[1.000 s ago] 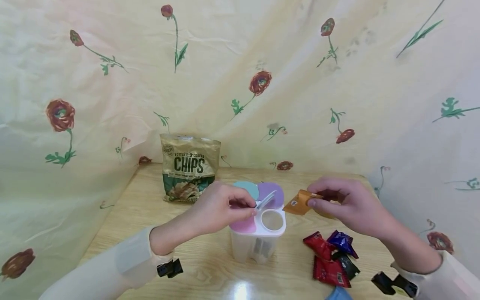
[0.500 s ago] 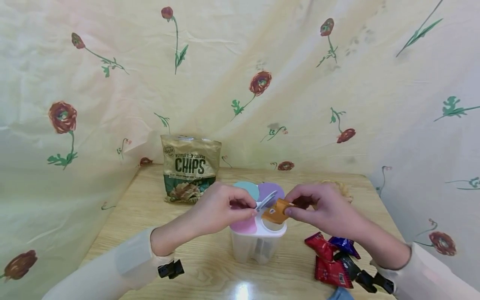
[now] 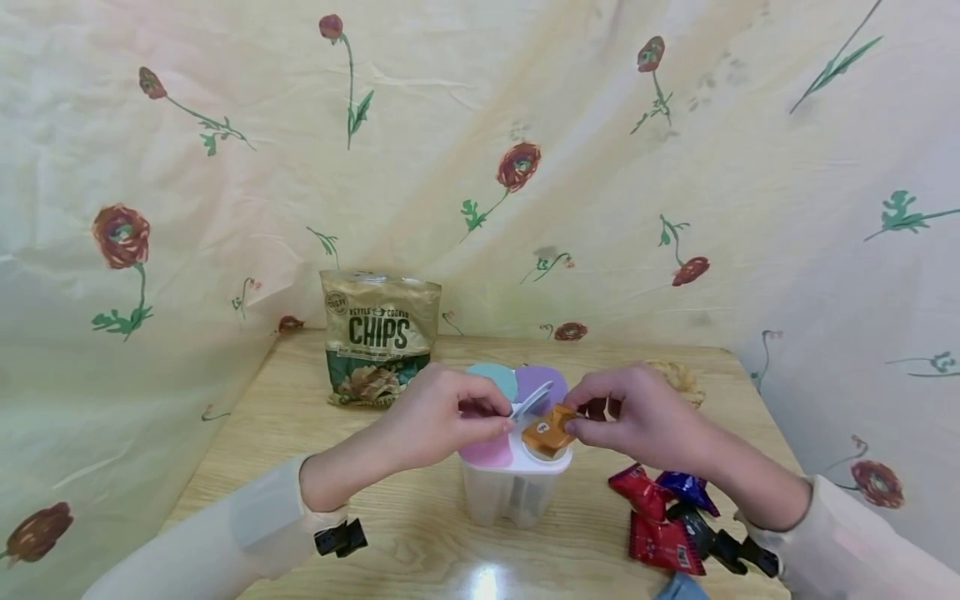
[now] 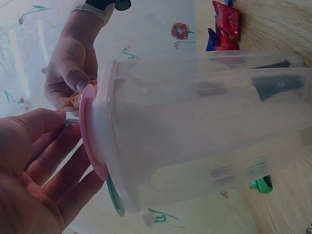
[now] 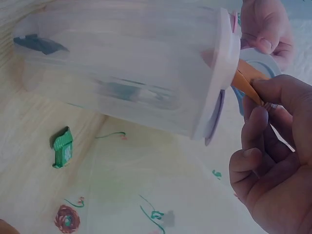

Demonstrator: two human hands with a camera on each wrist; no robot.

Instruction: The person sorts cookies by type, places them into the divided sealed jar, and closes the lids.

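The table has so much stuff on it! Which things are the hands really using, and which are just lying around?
In use:
left hand, holding the flip lid up
right hand, pinching the orange packet at the opening
clear container

Just lying about:
chips bag
red and dark packets
green packet

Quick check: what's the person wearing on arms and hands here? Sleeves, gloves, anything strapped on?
Both hands are bare, with no gloves or rings that show. The left hand and the right hand come out of long, pale cream sleeves that end at the wrists. A small black clip-like device sits under the left wrist, and a similar black one under the right wrist. No cables show.
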